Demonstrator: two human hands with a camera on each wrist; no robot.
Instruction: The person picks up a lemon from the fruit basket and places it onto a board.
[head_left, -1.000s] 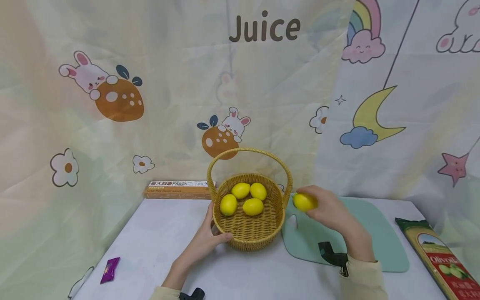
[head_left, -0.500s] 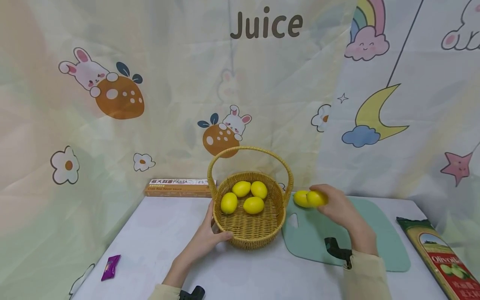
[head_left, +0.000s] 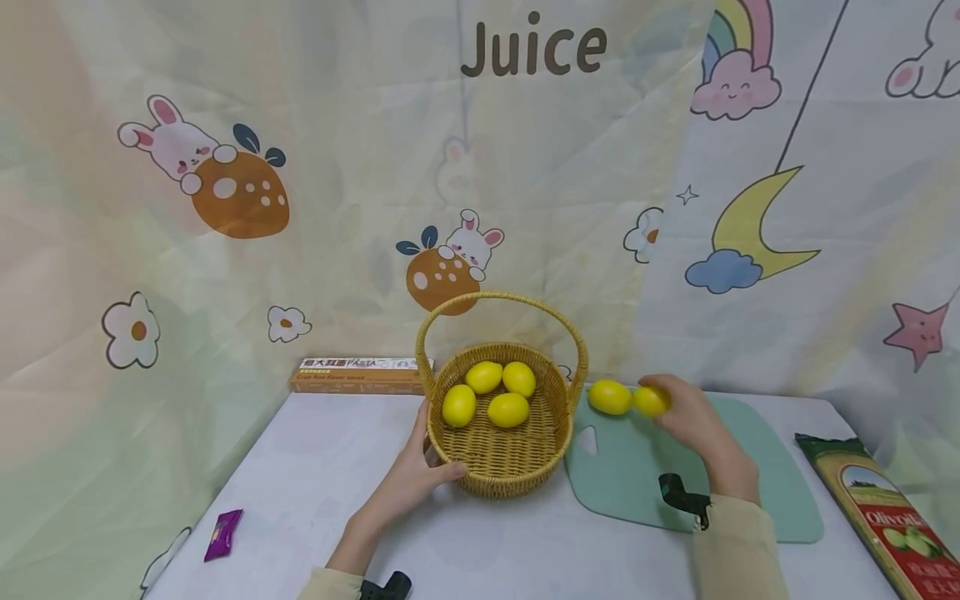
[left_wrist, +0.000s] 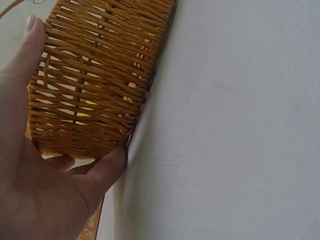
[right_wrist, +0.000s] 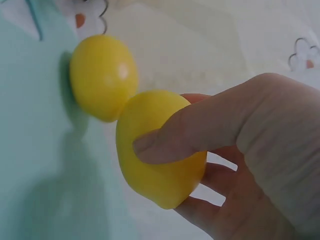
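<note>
My left hand (head_left: 422, 468) grips the near left side of a woven basket (head_left: 498, 483), its thumb on the rim and its fingers curled along the side. Several yellow lemons (head_left: 508, 410) lie inside, under a tall arched handle. In the left wrist view, the basket's wicker wall (left_wrist: 95, 65) fills the hand's grasp. Over the far part of a green cutting board (head_left: 637, 496), my right hand (head_left: 697, 421) holds one lemon (right_wrist: 155, 175) between thumb and fingers. Another lemon (head_left: 610, 397) rests on the board just left of it; the two overlap in the right wrist view.
A pasta box (head_left: 360, 382) lies along the back edge, left of the basket. At the front left is a small purple packet (head_left: 223, 535). A green and red Olivoila package (head_left: 877, 508) lies right of the board. A printed curtain (head_left: 337, 208) hangs behind the table.
My right hand has moved right and slightly down with its lemon, so the lemon on the board now shows fully beside it. My left hand keeps its grip on the basket.
</note>
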